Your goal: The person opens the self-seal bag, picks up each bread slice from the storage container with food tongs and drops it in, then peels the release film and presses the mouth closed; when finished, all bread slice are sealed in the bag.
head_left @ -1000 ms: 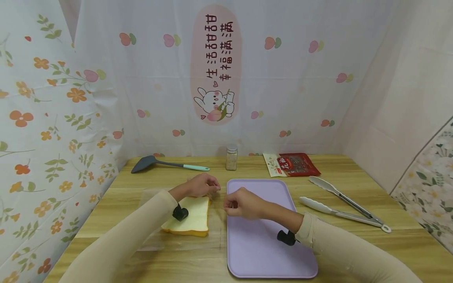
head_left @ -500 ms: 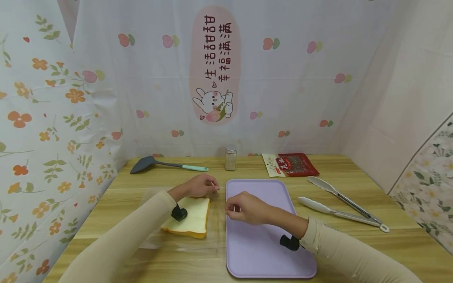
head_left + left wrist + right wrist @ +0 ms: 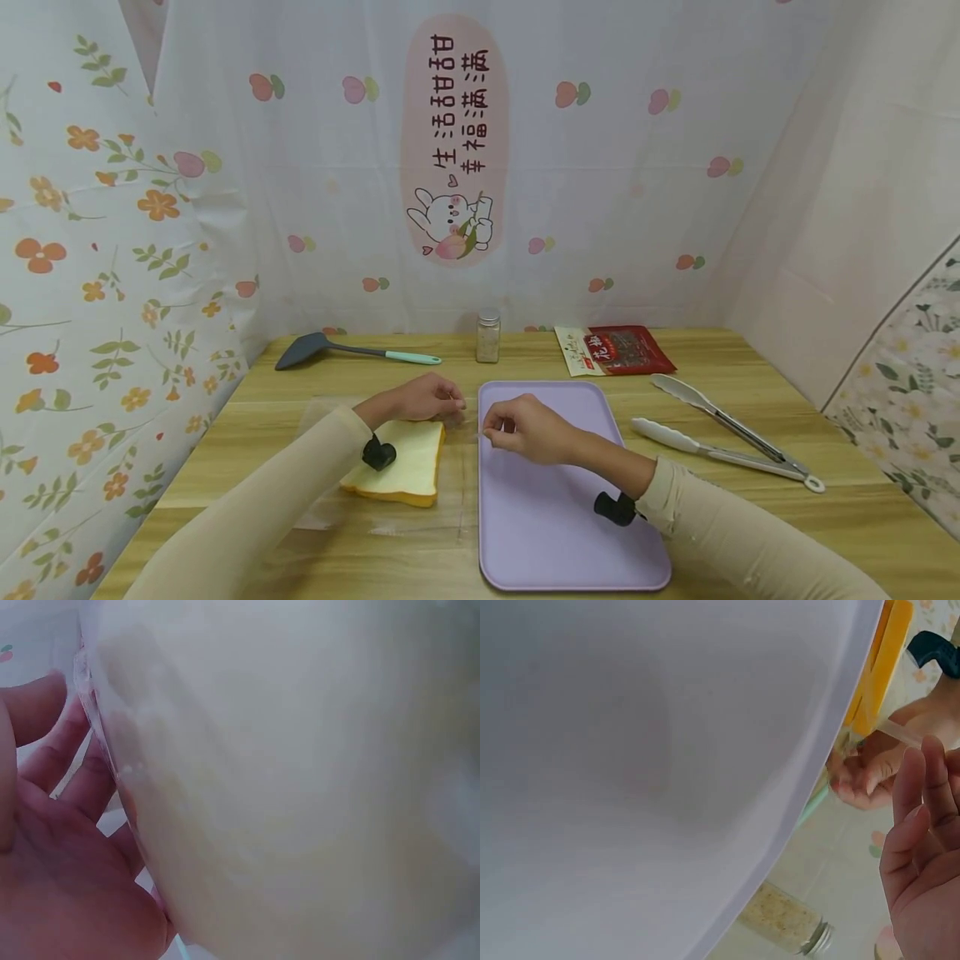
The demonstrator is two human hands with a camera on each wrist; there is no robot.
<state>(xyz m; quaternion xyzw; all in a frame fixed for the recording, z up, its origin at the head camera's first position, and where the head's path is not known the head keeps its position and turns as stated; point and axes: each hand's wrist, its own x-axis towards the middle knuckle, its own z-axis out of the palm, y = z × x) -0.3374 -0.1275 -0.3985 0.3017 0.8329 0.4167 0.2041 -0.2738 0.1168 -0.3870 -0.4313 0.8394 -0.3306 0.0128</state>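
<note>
A thick, square slice of bread [image 3: 405, 462] with an orange-yellow crust lies left of the lilac tray [image 3: 558, 542]. Around it spreads a clear plastic bag [image 3: 457, 492], its outline faint against the wood. My left hand [image 3: 431, 398] is at the bag's far right corner, with thumb and fingers curled at the film edge. Over the tray's left rim, my right hand [image 3: 531, 429] pinches the end of a narrow translucent strip [image 3: 900, 733], which runs toward the left hand in the right wrist view. Pale blur fills most of the left wrist view.
A spatula [image 3: 360, 347] with a mint handle lies behind the bread. At the back stand a seasoning jar [image 3: 488, 337] and, to its right, a red spice packet [image 3: 618, 350]. Spread tongs [image 3: 738, 437] lie right of the tray.
My right hand dips slightly, then rises and shifts a little to the right, away from my left hand. The left hand and the bread stay nearly still.
</note>
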